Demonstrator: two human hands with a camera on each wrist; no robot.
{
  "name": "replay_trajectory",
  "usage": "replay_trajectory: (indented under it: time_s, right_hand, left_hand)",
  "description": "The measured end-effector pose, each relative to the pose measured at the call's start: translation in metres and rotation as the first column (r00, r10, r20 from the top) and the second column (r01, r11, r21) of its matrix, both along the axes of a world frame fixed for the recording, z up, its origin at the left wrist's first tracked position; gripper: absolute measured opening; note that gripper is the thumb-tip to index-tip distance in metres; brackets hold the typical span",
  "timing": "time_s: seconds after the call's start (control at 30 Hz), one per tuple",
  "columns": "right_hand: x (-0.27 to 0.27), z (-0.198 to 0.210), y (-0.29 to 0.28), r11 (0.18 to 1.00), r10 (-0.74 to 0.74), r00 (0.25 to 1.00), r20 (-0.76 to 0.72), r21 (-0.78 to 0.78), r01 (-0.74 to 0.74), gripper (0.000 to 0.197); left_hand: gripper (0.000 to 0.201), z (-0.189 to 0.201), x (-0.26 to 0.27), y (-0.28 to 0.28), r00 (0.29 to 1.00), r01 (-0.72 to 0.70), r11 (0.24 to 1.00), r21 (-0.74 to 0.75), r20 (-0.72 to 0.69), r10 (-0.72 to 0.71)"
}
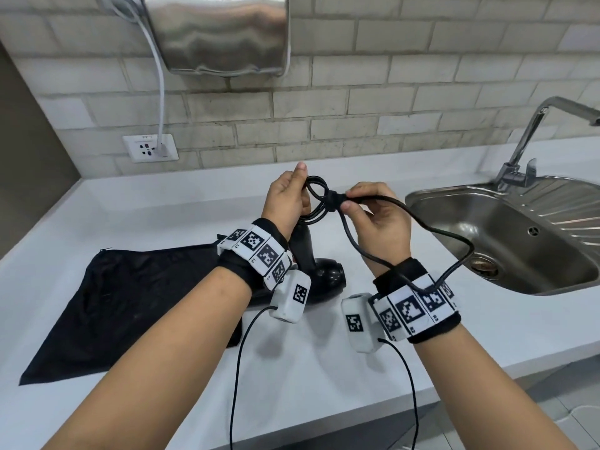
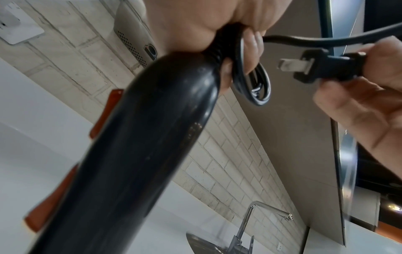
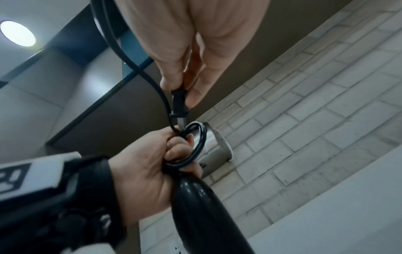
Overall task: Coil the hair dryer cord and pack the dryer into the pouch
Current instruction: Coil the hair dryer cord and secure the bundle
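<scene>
My left hand grips the coiled loops of the black cord at the top of the black hair dryer's handle. The dryer hangs below that hand, its head low over the counter. My right hand pinches the cord's black plug, whose metal prongs point at the coil. A loose stretch of cord loops out to the right and over my right wrist. The black pouch lies flat on the counter to the left.
A steel sink with a tap sits at the right. A wall socket with a white cable plugged in and a steel hand dryer are on the brick wall. The white counter ends near my forearms.
</scene>
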State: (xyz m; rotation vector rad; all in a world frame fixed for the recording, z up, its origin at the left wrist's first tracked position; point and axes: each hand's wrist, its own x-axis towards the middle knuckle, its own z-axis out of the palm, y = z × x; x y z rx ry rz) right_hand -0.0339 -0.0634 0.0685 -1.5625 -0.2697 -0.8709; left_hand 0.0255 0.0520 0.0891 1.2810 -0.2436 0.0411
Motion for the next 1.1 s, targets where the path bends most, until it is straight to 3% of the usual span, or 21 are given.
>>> replay_trajectory:
  time_s: [0.2,0.5,0.63,0.9,1.0,1.1]
  right_hand:
    - [0.012,-0.008,0.010,0.974,-0.113,0.994,-0.007,-0.199,0.109,0.009]
    - [0.023,0.002,0.015,0.908,-0.160,0.987,-0.007,-0.394,0.144,0.011]
    - [0.029,-0.002,0.014,0.900,-0.258,0.965,-0.057,-0.377,0.218,0.025]
    - [0.050,-0.012,0.010,0.891,-0.044,0.995,-0.095,-0.454,-0.003,0.034]
    - [0.055,-0.010,0.011,0.929,0.038,0.987,-0.156,-0.359,-0.092,0.029]
    - [0.058,-0.007,0.006,0.904,0.034,0.977,-0.209,-0.410,-0.119,0.015]
  left_hand:
    - [0.033,-0.002,0.000,-0.001,1.000,-0.011,0.997,0.075,-0.020,0.012]
    - [0.030,-0.004,0.002,-0.004,1.000,0.001,0.994,0.109,0.001,-0.001]
    - [0.029,-0.004,0.005,-0.004,1.000,-0.014,0.996,0.087,0.003,0.014]
    - [0.030,-0.004,0.007,-0.004,0.998,0.043,0.998,0.054,0.032,-0.045]
    - [0.029,-0.004,0.007,-0.005,0.998,0.054,0.997,0.062,0.030,-0.056]
    - [0.026,-0.004,0.009,-0.005,0.998,0.060,0.995,0.076,-0.001,-0.060]
